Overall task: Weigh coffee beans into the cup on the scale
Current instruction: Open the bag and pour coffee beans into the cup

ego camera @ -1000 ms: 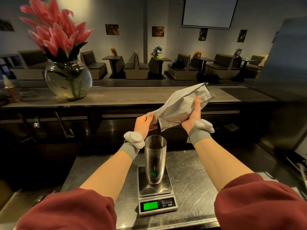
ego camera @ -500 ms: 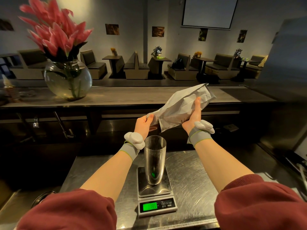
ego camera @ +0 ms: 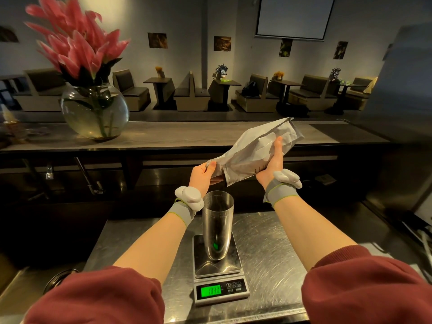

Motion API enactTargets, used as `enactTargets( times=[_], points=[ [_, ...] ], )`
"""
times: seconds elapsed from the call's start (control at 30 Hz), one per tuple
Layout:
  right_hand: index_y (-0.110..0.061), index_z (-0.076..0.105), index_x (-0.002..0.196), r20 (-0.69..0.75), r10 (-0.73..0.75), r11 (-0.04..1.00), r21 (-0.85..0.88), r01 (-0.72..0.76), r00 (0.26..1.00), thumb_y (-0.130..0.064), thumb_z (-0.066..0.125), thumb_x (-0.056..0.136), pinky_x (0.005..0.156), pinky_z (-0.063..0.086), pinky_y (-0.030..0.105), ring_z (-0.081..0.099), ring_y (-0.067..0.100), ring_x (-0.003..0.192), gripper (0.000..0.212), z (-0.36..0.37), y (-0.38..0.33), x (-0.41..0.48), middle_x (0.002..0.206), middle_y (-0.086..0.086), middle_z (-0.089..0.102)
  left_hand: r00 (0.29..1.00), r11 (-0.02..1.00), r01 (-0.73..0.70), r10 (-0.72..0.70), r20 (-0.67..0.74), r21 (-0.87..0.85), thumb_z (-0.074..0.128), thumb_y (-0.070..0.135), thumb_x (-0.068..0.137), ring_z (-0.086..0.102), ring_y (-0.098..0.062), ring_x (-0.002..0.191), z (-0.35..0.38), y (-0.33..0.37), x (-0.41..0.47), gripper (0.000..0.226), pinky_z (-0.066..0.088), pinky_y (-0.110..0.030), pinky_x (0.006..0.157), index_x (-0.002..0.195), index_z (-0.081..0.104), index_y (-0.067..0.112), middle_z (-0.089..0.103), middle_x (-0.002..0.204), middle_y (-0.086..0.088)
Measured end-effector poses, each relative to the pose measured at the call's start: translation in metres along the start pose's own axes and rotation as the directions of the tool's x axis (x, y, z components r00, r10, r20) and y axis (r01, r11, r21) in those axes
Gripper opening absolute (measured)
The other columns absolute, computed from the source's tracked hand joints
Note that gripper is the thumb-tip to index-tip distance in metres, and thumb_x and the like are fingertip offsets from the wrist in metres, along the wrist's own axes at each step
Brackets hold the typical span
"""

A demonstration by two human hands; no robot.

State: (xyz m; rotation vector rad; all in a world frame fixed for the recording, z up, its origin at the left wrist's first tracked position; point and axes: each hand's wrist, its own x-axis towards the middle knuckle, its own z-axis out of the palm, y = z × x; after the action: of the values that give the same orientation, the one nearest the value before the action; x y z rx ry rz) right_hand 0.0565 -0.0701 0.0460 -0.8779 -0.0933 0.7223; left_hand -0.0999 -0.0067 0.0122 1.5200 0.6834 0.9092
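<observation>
A tall steel cup point(ego camera: 217, 228) stands upright on a small digital scale point(ego camera: 221, 272) whose green display reads about 184. Above and behind the cup I hold a crumpled silver-white coffee bag point(ego camera: 254, 150), tilted with its mouth down to the left. My left hand point(ego camera: 203, 176) pinches the bag's lower mouth corner just above the cup's rim. My right hand point(ego camera: 272, 164) grips the bag's body from underneath, higher up on the right. I cannot see any beans falling or inside the cup.
The scale sits on a scratched steel worktop point(ego camera: 268, 253). Beyond it a raised bar counter point(ego camera: 187, 134) carries a round glass vase with pink flowers point(ego camera: 94, 111) at the left. A dark round opening point(ego camera: 58, 278) lies at the lower left. A large grey appliance point(ego camera: 402, 113) stands at the right.
The bag and both hands have stayed almost still, with only a slight shift. The green readout on the scale has changed.
</observation>
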Motion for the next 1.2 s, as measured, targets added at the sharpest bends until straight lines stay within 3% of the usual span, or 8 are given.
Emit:
enactTargets(
  times=[0.13, 0.23, 0.47, 0.7, 0.9, 1.03, 1.1, 1.2],
  points=[
    [-0.025, 0.040, 0.145, 0.009, 0.000, 1.000, -0.005, 0.001, 1.000, -0.068, 0.063, 0.073, 0.114, 0.035, 0.050, 0.046, 0.029, 0.129, 0.087, -0.0001, 0.0000, 0.0009, 0.145, 0.005, 0.049, 1.000, 1.000, 0.012, -0.012, -0.012, 0.023, 0.038, 0.025, 0.095, 0.063, -0.029, 0.096, 0.0000, -0.0026, 0.0020, 0.035, 0.057, -0.026, 0.072, 0.120, 0.051, 0.003, 0.058, 0.119, -0.021],
    [-0.025, 0.038, 0.146, 0.016, 0.000, 1.000, -0.008, 0.000, 1.000, -0.068, 0.062, 0.073, 0.114, 0.033, 0.051, 0.045, 0.029, 0.130, 0.088, 0.0001, 0.0004, 0.0014, 0.146, 0.005, 0.047, 1.000, 1.000, 0.011, -0.011, -0.006, 0.014, 0.038, 0.024, 0.095, 0.063, -0.030, 0.094, 0.0002, -0.0022, 0.0026, 0.034, 0.057, -0.021, 0.067, 0.118, 0.053, 0.004, 0.059, 0.118, -0.021],
    [-0.026, 0.037, 0.146, 0.018, 0.007, 1.000, -0.005, -0.007, 1.000, -0.069, 0.063, 0.071, 0.114, 0.033, 0.051, 0.045, 0.029, 0.131, 0.090, 0.0015, 0.0011, 0.0011, 0.146, 0.005, 0.047, 0.999, 0.997, 0.019, -0.018, -0.027, 0.070, 0.039, 0.028, 0.095, 0.061, -0.032, 0.103, -0.0005, -0.0017, 0.0055, 0.037, 0.054, -0.034, 0.080, 0.121, 0.052, 0.005, 0.057, 0.122, -0.019],
    [-0.027, 0.034, 0.148, 0.008, 0.009, 0.999, -0.032, -0.008, 1.000, -0.071, 0.062, 0.070, 0.115, 0.032, 0.050, 0.042, 0.029, 0.134, 0.094, 0.0029, 0.0009, 0.0011, 0.149, 0.005, 0.044, 0.999, 0.999, 0.023, -0.022, -0.027, 0.028, 0.039, 0.025, 0.095, 0.062, -0.029, 0.098, -0.0014, -0.0020, 0.0053, 0.035, 0.057, -0.025, 0.070, 0.119, 0.053, 0.003, 0.058, 0.119, -0.021],
    [-0.025, 0.037, 0.147, 0.015, 0.014, 1.000, -0.010, -0.014, 1.000, -0.068, 0.062, 0.073, 0.115, 0.033, 0.050, 0.044, 0.028, 0.132, 0.089, 0.0026, 0.0026, 0.0013, 0.147, 0.005, 0.046, 0.999, 0.999, 0.022, -0.021, -0.025, 0.026, 0.038, 0.024, 0.095, 0.064, -0.028, 0.096, -0.0029, -0.0035, 0.0067, 0.035, 0.056, -0.029, 0.075, 0.119, 0.053, 0.003, 0.059, 0.118, -0.021],
    [-0.023, 0.041, 0.144, 0.028, 0.015, 1.000, 0.005, -0.015, 1.000, -0.066, 0.064, 0.074, 0.114, 0.034, 0.050, 0.046, 0.029, 0.131, 0.086, 0.0029, 0.0020, 0.0019, 0.145, 0.006, 0.050, 1.000, 1.000, 0.022, -0.022, -0.022, -0.018, 0.038, 0.022, 0.096, 0.068, -0.011, 0.070, -0.0018, -0.0030, 0.0051, 0.034, 0.057, -0.016, 0.061, 0.115, 0.053, 0.000, 0.059, 0.108, -0.016],
    [-0.022, 0.043, 0.143, 0.031, 0.013, 1.000, 0.010, -0.013, 0.999, -0.065, 0.064, 0.074, 0.114, 0.035, 0.050, 0.047, 0.029, 0.130, 0.085, 0.0029, 0.0017, 0.0019, 0.143, 0.007, 0.051, 0.999, 0.999, 0.032, -0.032, -0.019, -0.030, 0.037, 0.021, 0.096, 0.066, -0.023, 0.083, -0.0014, -0.0028, 0.0054, 0.034, 0.056, -0.018, 0.063, 0.116, 0.054, 0.000, 0.059, 0.112, -0.020],
    [-0.023, 0.043, 0.143, 0.038, 0.012, 1.000, 0.019, -0.013, 0.999, -0.065, 0.064, 0.075, 0.114, 0.035, 0.050, 0.047, 0.028, 0.130, 0.083, 0.0024, 0.0022, 0.0019, 0.143, 0.006, 0.051, 0.999, 0.999, 0.040, -0.041, -0.031, -0.020, 0.038, 0.021, 0.096, 0.060, -0.036, 0.103, -0.0011, -0.0017, 0.0057, 0.035, 0.055, -0.033, 0.078, 0.117, 0.053, -0.001, 0.059, 0.115, -0.021]
  ],
)
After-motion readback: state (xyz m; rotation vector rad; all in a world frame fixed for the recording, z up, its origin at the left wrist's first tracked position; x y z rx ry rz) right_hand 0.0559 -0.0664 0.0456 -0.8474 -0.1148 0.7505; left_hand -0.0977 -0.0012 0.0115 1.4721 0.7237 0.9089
